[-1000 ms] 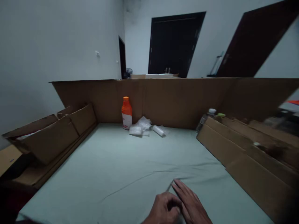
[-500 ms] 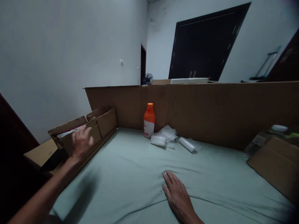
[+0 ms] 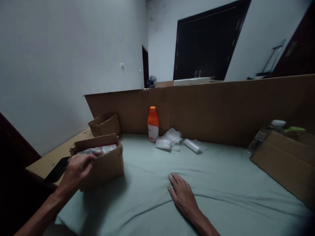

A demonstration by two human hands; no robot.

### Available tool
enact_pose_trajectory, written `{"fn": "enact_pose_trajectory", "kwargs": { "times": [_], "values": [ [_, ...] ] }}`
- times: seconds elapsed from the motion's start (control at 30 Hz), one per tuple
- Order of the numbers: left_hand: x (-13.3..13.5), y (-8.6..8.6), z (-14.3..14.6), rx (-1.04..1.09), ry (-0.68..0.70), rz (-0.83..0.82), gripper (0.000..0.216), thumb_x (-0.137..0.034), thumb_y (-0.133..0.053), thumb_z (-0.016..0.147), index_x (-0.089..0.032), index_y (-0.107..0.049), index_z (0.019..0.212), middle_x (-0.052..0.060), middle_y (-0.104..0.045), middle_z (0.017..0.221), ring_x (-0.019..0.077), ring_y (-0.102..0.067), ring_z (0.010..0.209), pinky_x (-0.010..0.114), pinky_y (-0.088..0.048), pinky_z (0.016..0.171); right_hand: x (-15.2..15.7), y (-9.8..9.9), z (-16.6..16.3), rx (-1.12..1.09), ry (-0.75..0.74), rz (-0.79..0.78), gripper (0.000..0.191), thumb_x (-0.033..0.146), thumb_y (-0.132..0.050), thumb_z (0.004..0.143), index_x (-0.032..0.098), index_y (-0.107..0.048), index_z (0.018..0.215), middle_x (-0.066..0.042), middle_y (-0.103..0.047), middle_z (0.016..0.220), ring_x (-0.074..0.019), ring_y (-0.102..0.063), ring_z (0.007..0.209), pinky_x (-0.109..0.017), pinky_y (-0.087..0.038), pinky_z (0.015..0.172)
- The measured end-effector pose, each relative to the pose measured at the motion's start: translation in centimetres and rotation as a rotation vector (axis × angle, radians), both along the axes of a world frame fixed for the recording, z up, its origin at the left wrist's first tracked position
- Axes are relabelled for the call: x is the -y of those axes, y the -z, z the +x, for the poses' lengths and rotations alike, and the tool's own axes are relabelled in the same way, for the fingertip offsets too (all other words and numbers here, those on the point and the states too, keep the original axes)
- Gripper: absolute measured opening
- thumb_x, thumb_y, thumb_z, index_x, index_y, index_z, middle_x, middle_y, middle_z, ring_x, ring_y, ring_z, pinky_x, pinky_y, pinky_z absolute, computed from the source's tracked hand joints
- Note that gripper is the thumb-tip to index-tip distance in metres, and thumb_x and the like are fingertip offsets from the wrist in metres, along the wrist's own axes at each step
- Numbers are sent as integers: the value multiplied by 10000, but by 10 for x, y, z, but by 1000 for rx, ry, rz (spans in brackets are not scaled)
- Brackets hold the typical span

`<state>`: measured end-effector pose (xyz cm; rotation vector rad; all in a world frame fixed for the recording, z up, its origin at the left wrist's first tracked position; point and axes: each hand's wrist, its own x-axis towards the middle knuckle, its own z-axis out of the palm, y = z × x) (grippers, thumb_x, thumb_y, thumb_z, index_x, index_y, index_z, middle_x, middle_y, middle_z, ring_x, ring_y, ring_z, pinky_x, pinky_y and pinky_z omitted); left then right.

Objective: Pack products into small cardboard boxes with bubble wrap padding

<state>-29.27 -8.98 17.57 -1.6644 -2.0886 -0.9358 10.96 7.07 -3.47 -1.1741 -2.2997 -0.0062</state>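
Observation:
My left hand (image 3: pixel 78 167) grips the near-left rim of an open cardboard box (image 3: pixel 105 168), its thumb outside the wall. Plastic-wrapped packets (image 3: pixel 99 150) with red and white on them fill the box up to its rim. The box is at the left edge of the green cloth (image 3: pixel 142 183), slightly tilted; whether its base touches the cloth I cannot tell. My right hand (image 3: pixel 183 195) rests on the cloth, palm down, fingers stretched out, with nothing in it.
A second cardboard box (image 3: pixel 107 124) stands behind at the left. Near the cardboard wall (image 3: pixel 211 111) are an orange bottle (image 3: pixel 153 124), bubble wrap (image 3: pixel 169 139) and a clear plastic roll (image 3: pixel 193 146). A black phone-like object (image 3: pixel 57 169) lies far left; a cardboard piece (image 3: pixel 283 160) and clear bottle (image 3: pixel 261 139) are right.
My left hand has pulled the filled box rightward and nearer, away from the second box and onto the cloth side. My right hand stays on the cloth. The view has shifted slightly.

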Motion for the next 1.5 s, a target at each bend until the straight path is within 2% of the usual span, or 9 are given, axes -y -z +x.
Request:
{"fn": "enact_pose_trajectory", "kwargs": {
  "times": [0.3,0.47,0.6,0.73,0.83,1.0,1.17,1.3,1.5],
  "values": [
    [39,40,125,-89,508,48,185,-194,-549,853,-277,-711,889,39,-759,874,242,-705,909,491,-487,1013,14,-21,1,-153,-73,-215,369,267,-508,909,190,-650,1240,-144,-601,1383,-299,-504,1320,-518,-388,1107],
    [66,58,127,58,228,286,396,-277,-687,784,-297,-623,1174,77,-645,1254,310,-584,1222,529,-421,1115,11,-31,15,-265,-83,-267,342,289,-444,940,203,-678,1174,-113,-640,1334,-247,-565,1248,-458,-440,1075],
    [65,99,109,580,-39,155,711,-527,-683,745,-246,-469,1362,131,-537,1401,369,-555,1246,594,-419,1095,29,-57,19,-522,-83,-413,310,333,-476,924,197,-710,1077,-115,-685,1238,-254,-603,1187,-436,-444,1071],
    [37,141,100,1032,9,-117,865,-620,-784,555,-225,-519,1278,131,-659,1210,363,-652,1100,473,-585,871,56,-85,11,-654,-256,-727,388,428,-447,963,215,-679,1189,-83,-715,1160,-246,-643,1097,-390,-507,964],
    [10,144,108,1087,64,-194,763,-565,-821,528,-227,-569,1164,90,-714,1054,326,-696,978,398,-603,770,55,-94,2,-672,-233,-768,455,513,-408,981,208,-683,1177,-86,-717,1127,-260,-627,1097,-385,-506,929],
    [-50,129,130,1072,138,-119,744,-527,-824,517,-199,-550,1126,108,-685,1095,316,-667,1005,415,-575,816,7,-87,-7,-686,-169,-611,637,654,-262,981,180,-684,1027,-75,-720,995,-236,-646,952,-346,-515,832],
    [-106,147,149,1091,180,-66,789,-538,-762,648,-207,-457,1295,129,-597,1252,297,-609,1122,449,-499,967,-55,-74,7,-629,-74,-489,624,630,-243,987,196,-679,886,-53,-714,907,-216,-642,884,-331,-514,809],
    [-118,171,153,1084,105,-95,925,-617,-720,639,-180,-397,1388,151,-587,1244,311,-611,1079,479,-489,953,-117,-72,48,-527,152,-359,334,461,-495,919,207,-672,1042,-95,-669,1169,-263,-573,1138,-395,-433,1006],
    [-116,187,139,876,-7,-204,909,-689,-675,627,-206,-447,1362,115,-642,1120,317,-648,932,450,-533,784,-208,-66,81,-347,507,-293,428,232,-608,809,110,-598,1220,-229,-547,1354,-387,-442,1264,-548,-290,1071]
  ]
}}
